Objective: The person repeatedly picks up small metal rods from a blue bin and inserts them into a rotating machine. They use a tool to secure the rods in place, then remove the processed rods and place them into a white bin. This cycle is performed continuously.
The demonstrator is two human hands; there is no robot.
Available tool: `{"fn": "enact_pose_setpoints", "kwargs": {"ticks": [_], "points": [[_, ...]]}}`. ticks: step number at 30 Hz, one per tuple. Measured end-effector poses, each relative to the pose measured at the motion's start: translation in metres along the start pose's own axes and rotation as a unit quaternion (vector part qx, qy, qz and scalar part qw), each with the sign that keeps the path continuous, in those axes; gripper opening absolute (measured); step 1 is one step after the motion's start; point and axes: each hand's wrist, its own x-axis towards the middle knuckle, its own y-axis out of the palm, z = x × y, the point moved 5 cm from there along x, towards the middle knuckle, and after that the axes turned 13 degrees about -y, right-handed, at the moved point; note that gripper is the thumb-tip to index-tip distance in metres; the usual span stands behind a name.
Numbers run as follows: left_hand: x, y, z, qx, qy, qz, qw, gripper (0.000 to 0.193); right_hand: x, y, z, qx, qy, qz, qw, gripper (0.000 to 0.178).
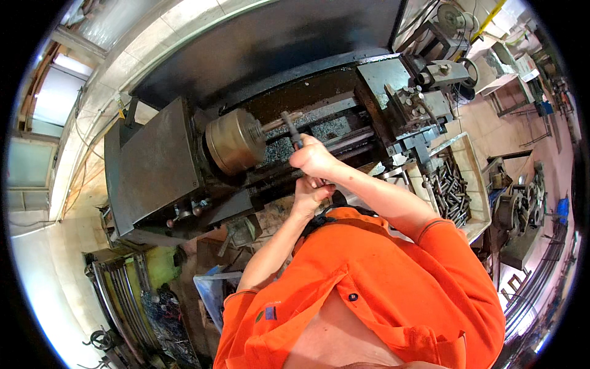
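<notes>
My right hand (313, 156) is closed around a slim dark metal hand tool (291, 126), whose exact kind I cannot make out. The tool's far end crosses a thin metal workpiece (275, 125) that sticks out of the round lathe chuck (231, 142). Just below and nearer to me, my left hand (311, 195) is closed beside the right wrist. Its fingers curl around something mostly hidden, and I cannot tell whether it is the same tool's lower end. Both hands are over the front side of the lathe bed (350, 142).
Left of the chuck stands the grey headstock (150, 150), with control levers (187, 213) on its front. The lathe carriage with its tool post (413, 104) is at the right. Metal chips (332, 127) cover the bed. A tray (481, 203) of several metal pieces (452, 194) stands at my right.
</notes>
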Motion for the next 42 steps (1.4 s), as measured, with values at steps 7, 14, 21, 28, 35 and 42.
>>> {"fn": "enact_pose_setpoints", "kwargs": {"ticks": [7,14,21,28,35,42], "points": [[-0.004,0.025,-0.005,-0.019,0.005,0.025,1.000,0.018,-0.003,-0.013,0.003,0.001,0.014,0.018,1.000,0.018],[-0.011,0.002,-0.012,0.058,0.077,0.005,0.995,0.035,0.003,0.010,0.011,0.054,-0.008,0.039,0.998,0.020],[-0.004,0.033,-0.012,0.055,0.039,0.029,0.997,0.025,-0.006,-0.025,-0.010,0.135,0.028,-0.028,0.990,0.025],[-0.014,0.014,-0.018,0.081,0.064,-0.019,0.994,0.034,0.000,0.003,0.005,0.062,0.030,0.029,0.997,0.021],[-0.006,0.032,-0.015,0.079,0.052,0.030,0.995,0.034,-0.006,-0.021,-0.012,0.164,0.035,-0.027,0.985,0.017],[-0.016,0.015,-0.021,0.070,0.061,0.021,0.995,0.036,0.006,0.004,-0.008,0.047,-0.057,0.010,0.997,0.022]]}}
